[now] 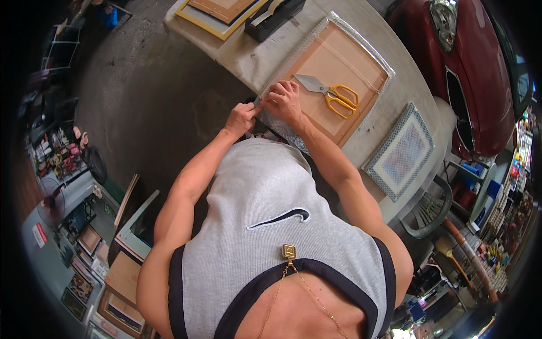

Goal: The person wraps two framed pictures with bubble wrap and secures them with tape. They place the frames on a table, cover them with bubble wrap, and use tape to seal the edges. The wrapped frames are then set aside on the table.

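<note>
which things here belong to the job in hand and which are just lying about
Seem to belong:
- left hand and right hand, fingertips close together; what they pinch is unclear
- wrapped framed panel beside them
- yellow-handled scissors, lying on it

Probably lying about:
- blue-edged framed picture
- stacked frames
- dark red car

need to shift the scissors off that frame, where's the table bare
The table is bare between the large frame and the small patterned frame, and between the large frame and the black holder. Crowded: under the scissors, and the table edge by the left hand and right hand.
</note>
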Available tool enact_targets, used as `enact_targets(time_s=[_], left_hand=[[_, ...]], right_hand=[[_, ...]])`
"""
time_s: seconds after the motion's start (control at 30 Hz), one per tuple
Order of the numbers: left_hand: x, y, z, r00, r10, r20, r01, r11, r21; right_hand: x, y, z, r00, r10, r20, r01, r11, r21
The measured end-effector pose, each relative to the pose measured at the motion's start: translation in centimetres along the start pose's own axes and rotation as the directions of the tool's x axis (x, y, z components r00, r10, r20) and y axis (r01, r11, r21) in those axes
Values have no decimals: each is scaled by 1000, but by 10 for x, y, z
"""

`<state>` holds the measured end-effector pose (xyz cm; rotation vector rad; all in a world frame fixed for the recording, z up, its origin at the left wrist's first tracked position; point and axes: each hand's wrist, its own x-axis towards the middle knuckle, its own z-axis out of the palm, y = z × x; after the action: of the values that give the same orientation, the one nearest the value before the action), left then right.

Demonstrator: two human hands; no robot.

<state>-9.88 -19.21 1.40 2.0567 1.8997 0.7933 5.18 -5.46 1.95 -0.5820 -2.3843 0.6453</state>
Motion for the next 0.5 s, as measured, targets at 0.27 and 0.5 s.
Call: enact_targets(time_s=[0.27, 0.5], left_hand=[[-22, -9, 25, 694, -670, 262, 708, 571, -416], [-13, -16, 24, 688, -552, 472, 726, 543, -423]], right_hand=[[-3, 1, 6, 1000, -12, -16, 11, 999, -35], [-3, 1, 6, 999, -16, 28, 18, 998, -68]])
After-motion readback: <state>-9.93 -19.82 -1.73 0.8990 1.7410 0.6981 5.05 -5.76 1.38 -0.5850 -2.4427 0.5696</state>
